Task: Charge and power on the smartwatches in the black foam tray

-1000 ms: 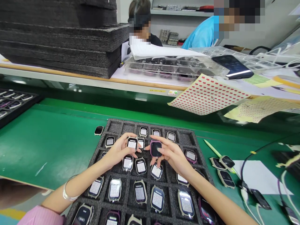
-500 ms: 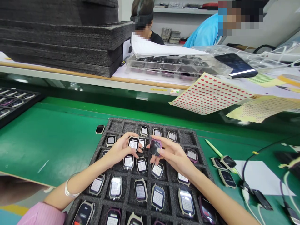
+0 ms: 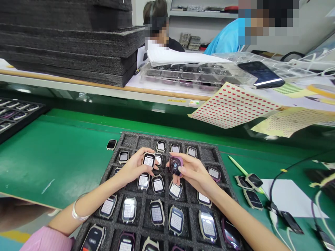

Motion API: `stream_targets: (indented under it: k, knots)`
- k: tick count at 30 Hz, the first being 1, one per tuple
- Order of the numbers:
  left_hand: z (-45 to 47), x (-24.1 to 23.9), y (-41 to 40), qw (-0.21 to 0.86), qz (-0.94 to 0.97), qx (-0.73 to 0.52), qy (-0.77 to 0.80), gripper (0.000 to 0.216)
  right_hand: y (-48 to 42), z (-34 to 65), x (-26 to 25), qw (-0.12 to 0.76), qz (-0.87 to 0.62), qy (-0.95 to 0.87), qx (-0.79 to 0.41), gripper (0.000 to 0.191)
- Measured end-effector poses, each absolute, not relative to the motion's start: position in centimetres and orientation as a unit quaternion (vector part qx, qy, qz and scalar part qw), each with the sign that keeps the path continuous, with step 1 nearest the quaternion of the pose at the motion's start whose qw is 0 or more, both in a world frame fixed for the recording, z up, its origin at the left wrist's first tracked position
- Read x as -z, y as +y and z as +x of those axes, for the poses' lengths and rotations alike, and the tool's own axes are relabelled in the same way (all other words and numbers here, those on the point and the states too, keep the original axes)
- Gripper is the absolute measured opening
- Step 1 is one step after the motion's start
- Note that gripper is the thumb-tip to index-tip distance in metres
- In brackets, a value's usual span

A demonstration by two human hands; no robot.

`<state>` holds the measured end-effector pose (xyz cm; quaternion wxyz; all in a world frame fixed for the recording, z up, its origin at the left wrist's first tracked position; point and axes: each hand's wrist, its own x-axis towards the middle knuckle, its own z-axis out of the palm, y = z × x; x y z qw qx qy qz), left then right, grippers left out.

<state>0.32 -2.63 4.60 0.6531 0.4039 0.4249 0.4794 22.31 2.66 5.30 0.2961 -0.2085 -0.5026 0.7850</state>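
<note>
A black foam tray [image 3: 209, 152] lies on the green belt and holds several smartwatch bodies with lit screens. My left hand [image 3: 133, 168] grips a pale-framed watch body [image 3: 148, 160] whose screen shows white. My right hand [image 3: 192, 171] pinches a purple-framed watch body [image 3: 175, 165] with a dark screen. Both hands hover over the upper middle of the tray, close together.
A loose watch body [image 3: 111, 144] lies left of the tray. To the right lie three more watch bodies [image 3: 248, 184], a green pen [image 3: 239, 166], cables and white paper [image 3: 293, 197]. A red-dotted sticker sheet [image 3: 231, 106] overhangs the shelf. Foam trays [image 3: 78, 45] are stacked behind. Two people sit beyond.
My right hand has turned the purple watch body between its fingers, tilting it. The left hand has stayed almost still with its watch.
</note>
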Motion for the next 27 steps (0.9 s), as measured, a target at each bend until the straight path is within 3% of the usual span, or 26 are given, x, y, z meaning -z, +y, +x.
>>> stream_targets:
  k: [27]
  knots:
    - [0.23,-4.93,-2.62,0.653,0.401,-0.473,0.436,0.04,2.49,22.68,-5.54,0.291,-0.234,-0.492,-0.786,0.038]
